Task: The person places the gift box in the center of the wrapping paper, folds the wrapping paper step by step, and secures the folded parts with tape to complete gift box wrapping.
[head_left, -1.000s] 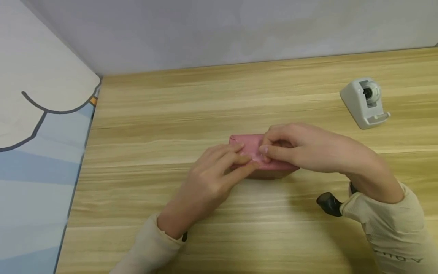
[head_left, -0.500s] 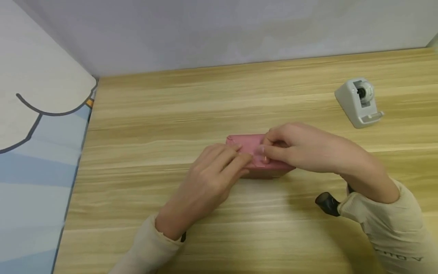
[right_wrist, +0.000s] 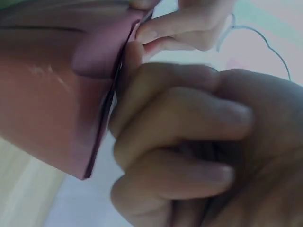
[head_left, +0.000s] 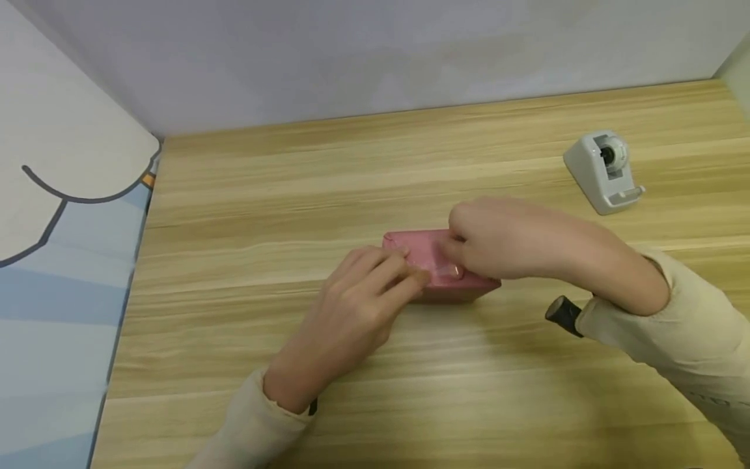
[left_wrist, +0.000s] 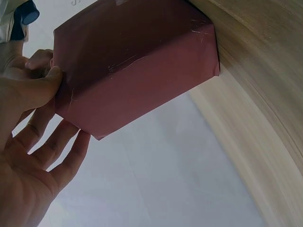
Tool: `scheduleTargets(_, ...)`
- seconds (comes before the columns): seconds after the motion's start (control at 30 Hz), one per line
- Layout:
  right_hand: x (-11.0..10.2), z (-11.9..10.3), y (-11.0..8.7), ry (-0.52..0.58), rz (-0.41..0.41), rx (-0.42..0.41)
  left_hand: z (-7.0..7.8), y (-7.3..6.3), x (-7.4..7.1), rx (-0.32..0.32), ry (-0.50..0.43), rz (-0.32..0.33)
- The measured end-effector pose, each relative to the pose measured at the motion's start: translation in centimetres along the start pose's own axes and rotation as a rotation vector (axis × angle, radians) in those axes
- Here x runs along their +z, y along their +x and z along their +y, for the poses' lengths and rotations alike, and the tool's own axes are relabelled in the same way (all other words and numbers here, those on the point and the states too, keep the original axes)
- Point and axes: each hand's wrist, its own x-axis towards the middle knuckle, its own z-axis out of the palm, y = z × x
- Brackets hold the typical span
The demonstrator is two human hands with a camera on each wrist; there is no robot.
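- The pink wrapped box [head_left: 436, 260] lay flat on the wooden surface [head_left: 293, 195], near its middle, as it had a second earlier; it had not shifted apart from the camera's own small drift.
- The right hand [head_left: 504, 241] had rolled over the box's right end, knuckles up, fingers curled down onto the wrapping where earlier the fingertips pinched at the top seam; it looked like a press on the fold.
- The left hand [head_left: 357, 306] stayed put, its straight fingers [head_left: 398, 273] resting on the top of the box at the near left edge, holding the paper down.
- The right forearm had lifted and swung toward the far side.
- The tape dispenser [head_left: 603, 170] stood untouched, well apart to the right.
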Motion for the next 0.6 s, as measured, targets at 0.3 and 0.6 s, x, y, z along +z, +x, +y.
scheduleTargets(0.3, -0.8, -3.1, 0.3, -0.265, -0.110, 0.099, 0.2, -0.2, -0.3, -0.014, 0.006, -0.016)
scheduleTargets(0.6, -1.4, -1.4, -0.1, -0.461, -0.081, 0.214, 0.3, 0.0, -0.2, -0.035, -0.012, -0.065)
